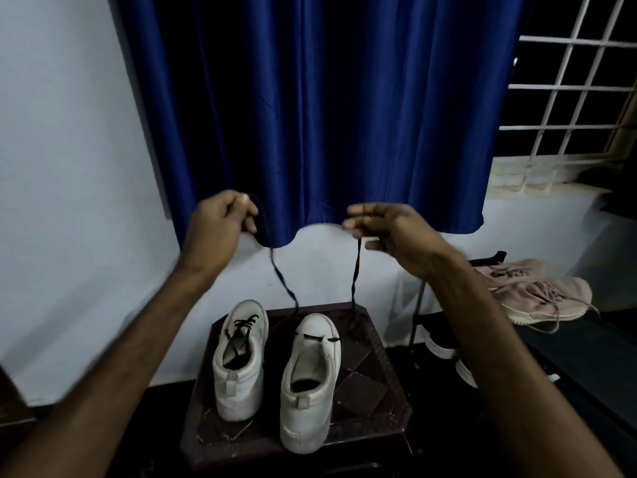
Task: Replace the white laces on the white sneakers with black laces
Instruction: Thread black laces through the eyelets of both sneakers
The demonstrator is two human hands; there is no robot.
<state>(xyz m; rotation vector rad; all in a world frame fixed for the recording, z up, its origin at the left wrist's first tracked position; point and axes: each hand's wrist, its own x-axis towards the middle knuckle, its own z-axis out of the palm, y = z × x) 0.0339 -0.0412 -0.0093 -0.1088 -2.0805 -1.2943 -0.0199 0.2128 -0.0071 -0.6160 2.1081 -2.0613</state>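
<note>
Hands raised: left hand (220, 220) and right hand (386, 232) each pinch black lace (355, 270) end, fingers curled.

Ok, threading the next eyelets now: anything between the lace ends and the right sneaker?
Nothing visible. The black lace hangs free from left hand and right hand to the right sneaker; the other sneaker stands apart.

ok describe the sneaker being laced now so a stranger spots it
Below the blue curtain, a dark brown stool bears two white sneakers. It is the right white sneaker: one bar of black lace, ends rising, while the left white sneaker is criss-crossed.
</note>
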